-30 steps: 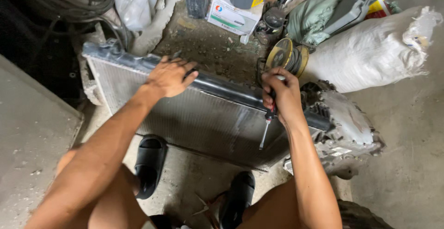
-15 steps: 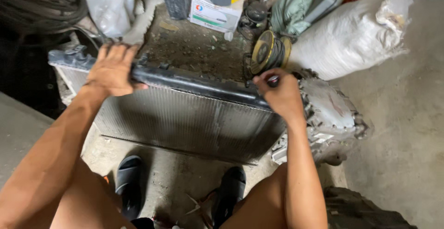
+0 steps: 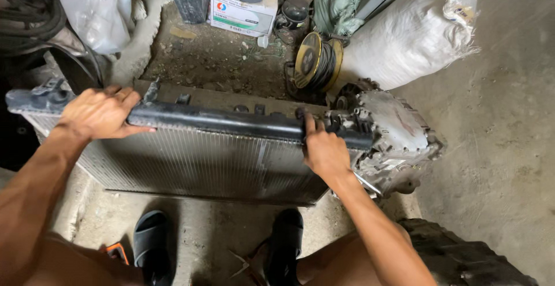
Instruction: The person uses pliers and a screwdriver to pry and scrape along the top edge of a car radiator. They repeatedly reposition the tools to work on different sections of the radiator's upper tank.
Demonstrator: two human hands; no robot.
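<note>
A car radiator stands upright on the concrete floor, its silver finned core (image 3: 202, 164) facing me and a black plastic tank (image 3: 231, 121) running along its top. My left hand (image 3: 101, 112) is draped over the tank near its left end, fingers curled over the far side. My right hand (image 3: 325, 150) grips the tank near its right end, thumb pointing up. A thin metal rod (image 3: 367, 183) shows below my right wrist; I cannot tell whether that hand holds it.
A dirty grey metal casting (image 3: 399, 130) sits against the radiator's right end. Behind are a yellow cable reel (image 3: 315, 60), a white sack (image 3: 416, 32), a cardboard box (image 3: 243, 11) and black hoses (image 3: 29, 14). My black sandals (image 3: 151, 240) are below the radiator.
My left hand has slid left along the top tank. My right hand, which held a tool at the tank's edge, now grips the tank itself lower down.
</note>
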